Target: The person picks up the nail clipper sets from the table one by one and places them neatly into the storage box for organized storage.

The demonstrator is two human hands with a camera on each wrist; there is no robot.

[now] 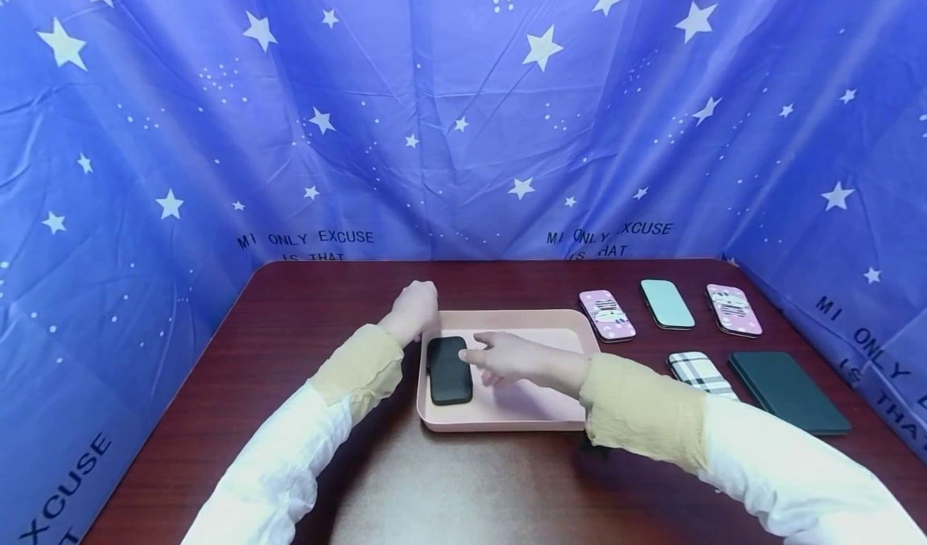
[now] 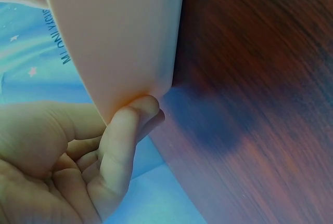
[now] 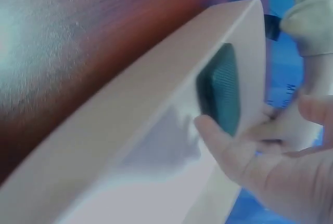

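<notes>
A shallow pink tray (image 1: 550,413) lies on the table, with a flat black case (image 1: 451,380) with rounded corners at its left end. My left hand (image 1: 417,305) is at the tray's far left corner. In the left wrist view that hand (image 2: 67,161) grips the corner, fingers bent against the outer wall. My right hand (image 1: 512,358) is over the tray, just right of the black case, fingers loosely extended. In the right wrist view a fingertip meets the near end of the textured case (image 3: 227,89); whether it touches, I cannot tell.
Right of the tray lie two pink patterned cases (image 1: 607,316) (image 1: 734,311), a mint case (image 1: 667,303), a plaid case (image 1: 701,373) partly behind my right sleeve, and a larger dark green flat item (image 1: 789,392). A blue star-print curtain (image 1: 463,175) surrounds the dark wood table (image 1: 217,416).
</notes>
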